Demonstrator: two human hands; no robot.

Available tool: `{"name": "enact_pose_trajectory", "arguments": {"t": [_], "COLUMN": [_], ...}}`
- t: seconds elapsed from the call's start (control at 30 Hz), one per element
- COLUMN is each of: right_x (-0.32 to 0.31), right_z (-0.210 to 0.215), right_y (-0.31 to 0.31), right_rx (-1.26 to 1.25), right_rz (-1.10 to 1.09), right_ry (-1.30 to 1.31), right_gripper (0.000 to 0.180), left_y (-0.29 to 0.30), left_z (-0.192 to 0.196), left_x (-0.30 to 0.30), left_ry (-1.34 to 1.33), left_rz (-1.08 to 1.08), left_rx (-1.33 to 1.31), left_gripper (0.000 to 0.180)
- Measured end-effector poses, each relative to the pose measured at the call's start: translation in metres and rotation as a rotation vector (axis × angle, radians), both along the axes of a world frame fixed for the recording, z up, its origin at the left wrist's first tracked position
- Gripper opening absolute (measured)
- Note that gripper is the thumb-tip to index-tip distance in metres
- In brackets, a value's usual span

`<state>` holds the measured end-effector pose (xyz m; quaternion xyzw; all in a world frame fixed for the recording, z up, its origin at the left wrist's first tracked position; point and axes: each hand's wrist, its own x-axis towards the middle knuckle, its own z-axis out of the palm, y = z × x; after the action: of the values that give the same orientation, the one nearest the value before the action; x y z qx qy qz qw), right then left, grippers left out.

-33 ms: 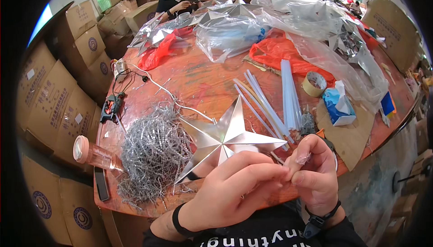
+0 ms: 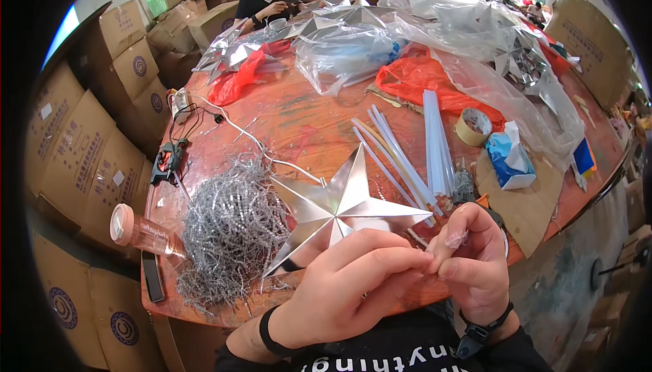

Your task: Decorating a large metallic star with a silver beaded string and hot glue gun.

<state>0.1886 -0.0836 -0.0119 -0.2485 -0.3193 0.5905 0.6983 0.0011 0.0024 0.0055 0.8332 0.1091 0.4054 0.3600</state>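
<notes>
My left hand [image 2: 363, 280] and my right hand [image 2: 479, 260] meet fingertip to fingertip at the table's near edge. The fingers of both are closed in a pinch; what they hold, if anything, is hidden. A bit of clear, shiny film [image 2: 456, 238] clings to a finger of my right hand. Just beyond my left hand lies a silver five-pointed star [image 2: 333, 212], its lower part partly covered by that hand. To its left sits a tangled heap of silver tinsel [image 2: 234, 229].
Clear glue sticks [image 2: 438, 148], a tape roll [image 2: 473, 126] and a tissue pack [image 2: 509, 158] lie on the right. A glue gun [image 2: 168, 161], a pink-lidded bottle [image 2: 146, 234] and a phone [image 2: 153, 278] are left. Plastic-wrapped stars [image 2: 346, 19] fill the far side, near a seated person [image 2: 268, 2].
</notes>
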Motion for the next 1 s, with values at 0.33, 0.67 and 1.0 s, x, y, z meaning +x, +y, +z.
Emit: {"name": "enact_pose_trajectory", "arguments": {"t": [0.33,0.67,1.0], "right_x": [-0.004,-0.005,-0.010], "right_z": [-0.001,0.003,0.004], "right_y": [-0.004,-0.007,-0.010], "right_rx": [-0.019,-0.057,0.177], "right_rz": [-0.049,-0.066,0.026], "right_ry": [-0.265,-0.446,-0.409], "right_gripper": [0.031,0.028,0.033], "left_y": [0.003,0.008,0.003], "left_z": [0.005,0.002,-0.006], "left_x": [-0.011,-0.016,-0.007], "left_ry": [0.062,0.140,-0.043], "left_rz": [0.065,0.057,0.277], "left_rx": [0.127,0.244,0.106], "left_gripper": [0.027,0.025,0.024]}}
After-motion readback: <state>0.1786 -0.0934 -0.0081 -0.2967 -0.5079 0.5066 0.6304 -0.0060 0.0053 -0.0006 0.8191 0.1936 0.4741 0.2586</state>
